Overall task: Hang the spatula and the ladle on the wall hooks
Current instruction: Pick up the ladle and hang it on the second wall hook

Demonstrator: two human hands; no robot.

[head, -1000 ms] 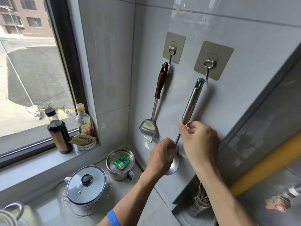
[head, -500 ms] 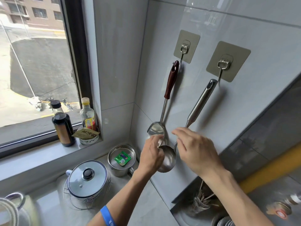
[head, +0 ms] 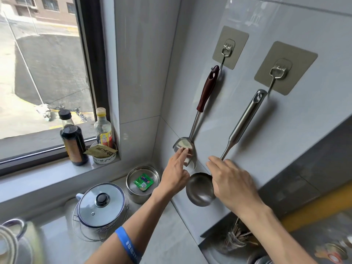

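A spatula (head: 207,88) with a dark red handle hangs from the left wall hook (head: 227,48), its steel blade low against the tile. The steel ladle (head: 245,119) hangs from the right wall hook (head: 278,70), bowl at the bottom. My left hand (head: 176,172) is open, with its fingertips touching the spatula's blade. My right hand (head: 230,181) lies loosely over the ladle's thin neck just above the bowl, fingers extended, and hides part of the bowl's rim.
On the window sill stand a dark sauce bottle (head: 73,138), a small yellow-capped bottle (head: 103,128) and a bowl with a packet (head: 103,156). The counter holds a steel cup (head: 133,191), a lidded pot (head: 101,204) and a jar of chopsticks (head: 236,240). A yellow pipe (head: 314,206) runs at right.
My left hand left the ladle's bowl and moved up-left to the spatula's blade. My right hand loosened its pinch on the ladle's stem and slid down toward the bowl.
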